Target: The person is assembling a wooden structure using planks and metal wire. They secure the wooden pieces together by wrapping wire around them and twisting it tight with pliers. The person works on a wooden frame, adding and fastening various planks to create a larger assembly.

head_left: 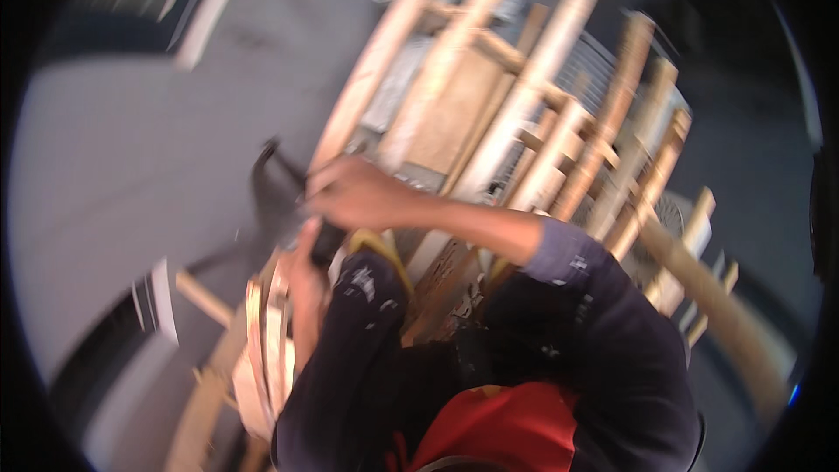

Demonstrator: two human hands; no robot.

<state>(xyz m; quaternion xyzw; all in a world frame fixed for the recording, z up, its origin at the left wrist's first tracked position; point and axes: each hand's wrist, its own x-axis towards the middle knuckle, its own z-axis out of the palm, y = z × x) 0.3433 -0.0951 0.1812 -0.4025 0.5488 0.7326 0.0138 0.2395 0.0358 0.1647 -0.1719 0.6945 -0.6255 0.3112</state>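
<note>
My right hand (pixel 363 195) reaches across in front of me, its fingers curled closed over something small and hidden. Just below it, my left hand (pixel 304 284) is raised, its fingers bent against a dark object (pixel 329 243) between the two hands. Motion blur keeps me from naming that object. A black, bag-like or strap-like shape (pixel 275 188) hangs beside the hands on the left, also smeared. Both hands are near the lower end of a long pale wooden pole (pixel 376 79).
Several wooden poles (pixel 533 87) slope away ahead, tied across by a crosspiece (pixel 502 51). A brown board (pixel 459 100) lies between them. More timber (pixel 266 358) stands at lower left, and a thick pole (pixel 717 306) juts out at right. Grey ground (pixel 131 149) shows far below.
</note>
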